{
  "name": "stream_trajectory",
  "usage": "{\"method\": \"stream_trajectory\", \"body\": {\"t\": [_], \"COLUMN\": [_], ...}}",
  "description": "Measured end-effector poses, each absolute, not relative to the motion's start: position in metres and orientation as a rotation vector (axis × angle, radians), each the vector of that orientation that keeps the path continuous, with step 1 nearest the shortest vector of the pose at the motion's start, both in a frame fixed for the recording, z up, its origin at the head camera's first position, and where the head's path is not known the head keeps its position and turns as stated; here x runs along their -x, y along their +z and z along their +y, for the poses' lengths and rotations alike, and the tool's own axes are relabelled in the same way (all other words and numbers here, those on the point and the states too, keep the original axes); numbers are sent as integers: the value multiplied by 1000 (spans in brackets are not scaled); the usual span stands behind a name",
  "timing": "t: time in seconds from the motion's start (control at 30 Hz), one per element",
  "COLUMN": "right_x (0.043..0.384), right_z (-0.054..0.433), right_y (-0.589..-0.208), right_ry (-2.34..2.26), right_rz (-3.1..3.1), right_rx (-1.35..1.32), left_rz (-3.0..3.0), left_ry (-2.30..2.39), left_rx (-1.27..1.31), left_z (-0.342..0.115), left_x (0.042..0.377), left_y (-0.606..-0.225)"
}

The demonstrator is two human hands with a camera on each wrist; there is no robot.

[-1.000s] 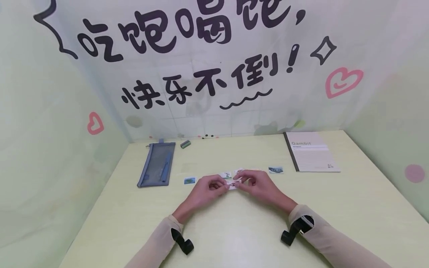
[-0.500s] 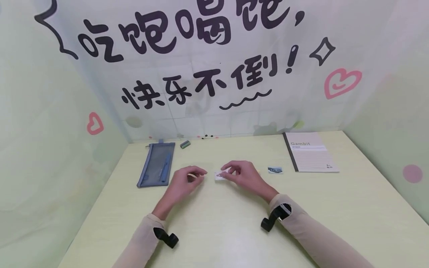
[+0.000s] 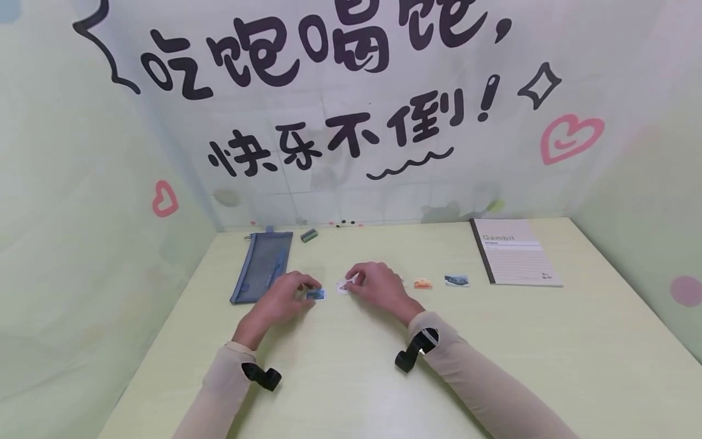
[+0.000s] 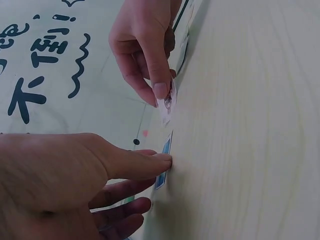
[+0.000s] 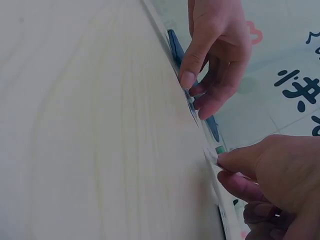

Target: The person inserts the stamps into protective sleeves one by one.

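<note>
In the head view my left hand (image 3: 281,297) has its thumb and fingertips around the left end of a small blue picture card (image 3: 316,294). The left wrist view shows that thumb laid over the blue card (image 4: 164,172), close over the table. Just to the right, my right hand (image 3: 378,286) pinches a small white picture card (image 3: 344,286) between thumb and forefinger. This white card (image 4: 167,107) is tilted up in the left wrist view, near the end of the blue one. Part of another white card (image 3: 403,281) shows behind the right hand, which hides the rest.
An orange picture card (image 3: 423,283) and a dark blue landscape card (image 3: 456,280) lie in a row to the right. Farther right is a notebook (image 3: 518,253). A blue mesh zip pouch (image 3: 262,265) lies left, beside a small green block (image 3: 309,235) near the wall.
Both hands have moved left. My right hand has brought the white card along, while my left hand has left that card and come to the blue one. The orange card is uncovered.
</note>
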State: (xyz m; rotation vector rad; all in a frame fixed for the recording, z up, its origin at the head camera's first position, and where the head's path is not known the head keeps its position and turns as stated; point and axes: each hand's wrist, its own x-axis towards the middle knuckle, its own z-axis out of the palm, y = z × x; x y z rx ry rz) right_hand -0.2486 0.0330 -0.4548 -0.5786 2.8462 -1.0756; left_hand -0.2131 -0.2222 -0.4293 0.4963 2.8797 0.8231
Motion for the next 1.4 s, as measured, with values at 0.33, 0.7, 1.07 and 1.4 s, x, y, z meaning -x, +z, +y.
{"method": "stream_trajectory", "body": {"t": [0.33, 0.7, 1.07, 1.4], "right_x": [245, 246, 261, 281], "right_z": [29, 23, 13, -16], "right_y": [-461, -456, -448, -453], "right_ry": [-966, -967, -1154, -1166], "right_rz": [2935, 2919, 2755, 2675], "right_rx": [569, 601, 632, 724], "left_rz": [2843, 2835, 2847, 2812], "left_ry": [863, 1045, 1081, 1056], "left_rx": [-429, -494, -483, -472], "left_z": [-221, -235, -241, -240], "left_x": [215, 213, 215, 212], "left_y": [-431, -440, -440, -438]}}
